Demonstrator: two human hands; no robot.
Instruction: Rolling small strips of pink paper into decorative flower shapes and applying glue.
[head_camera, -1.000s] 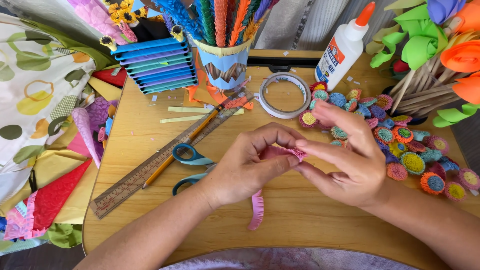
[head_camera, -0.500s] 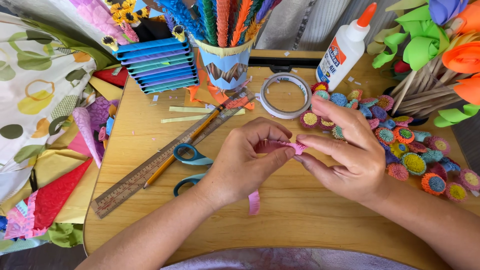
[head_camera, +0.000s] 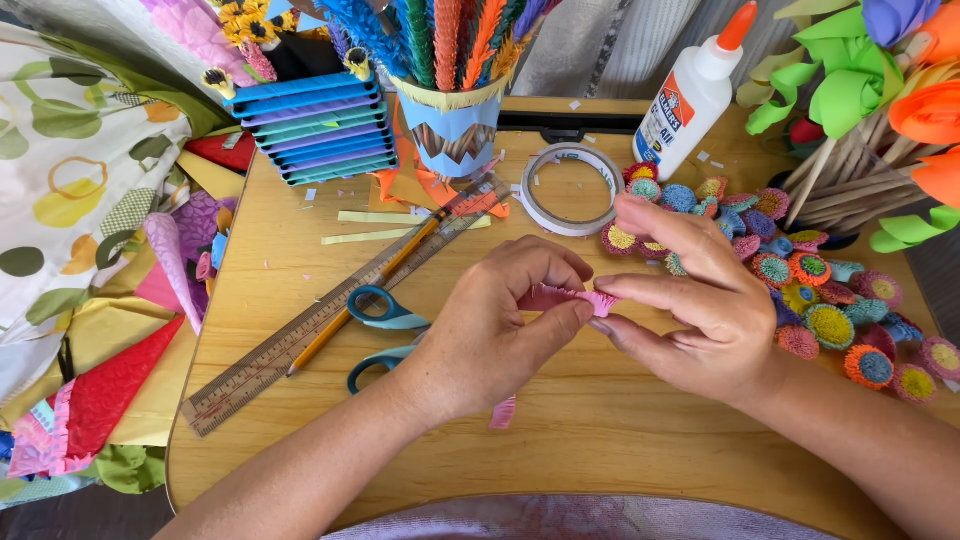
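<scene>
We see both hands meeting over the middle of the wooden counter, the left hand and right hand pinching a fringed pink paper strip between their fingertips; its tail hangs below the left hand. A white glue bottle with orange cap and blue-and-orange label stands behind, beside a tape roll.

Bright, even daylight; soft shadows, sharp focus, slight edge distortion.
</scene>
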